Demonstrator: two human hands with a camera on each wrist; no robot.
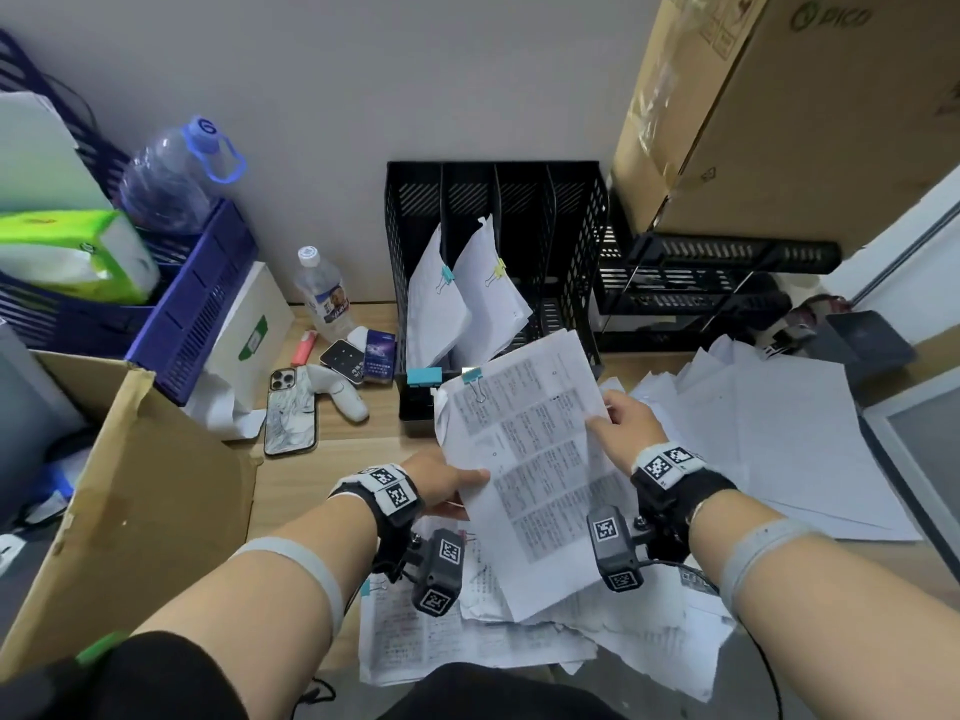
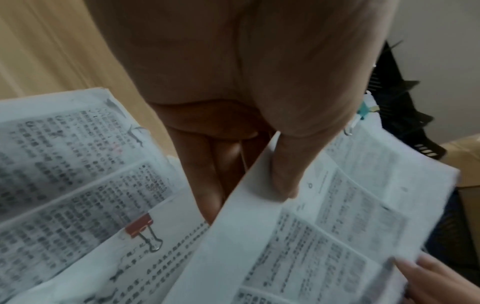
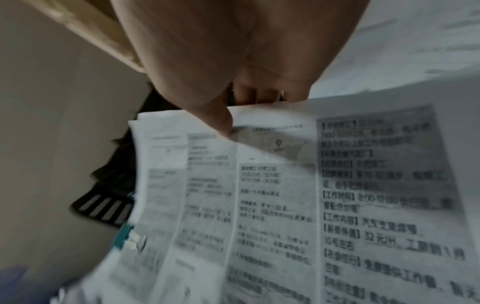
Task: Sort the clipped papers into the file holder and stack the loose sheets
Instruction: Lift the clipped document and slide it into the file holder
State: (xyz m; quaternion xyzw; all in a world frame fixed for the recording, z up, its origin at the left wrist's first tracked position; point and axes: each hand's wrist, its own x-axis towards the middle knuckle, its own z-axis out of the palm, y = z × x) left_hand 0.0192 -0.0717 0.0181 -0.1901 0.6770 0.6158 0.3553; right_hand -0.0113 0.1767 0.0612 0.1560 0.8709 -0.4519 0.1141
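Head looks down; both wrist views share the clipped papers [image 1: 524, 459] close up.

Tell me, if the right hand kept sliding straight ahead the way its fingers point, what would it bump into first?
Probably the black file holder. The right hand, gripping the clipped bundle, points up and left toward the holder's front, near the sets already filed. Depth is unclear; the bundle's own corner would likely arrive first.

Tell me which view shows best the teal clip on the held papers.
The head view: the teal clip sits sharp at the held papers' top corner. The left wrist view shows it small and far; the right wrist view shows only a blurred teal patch.
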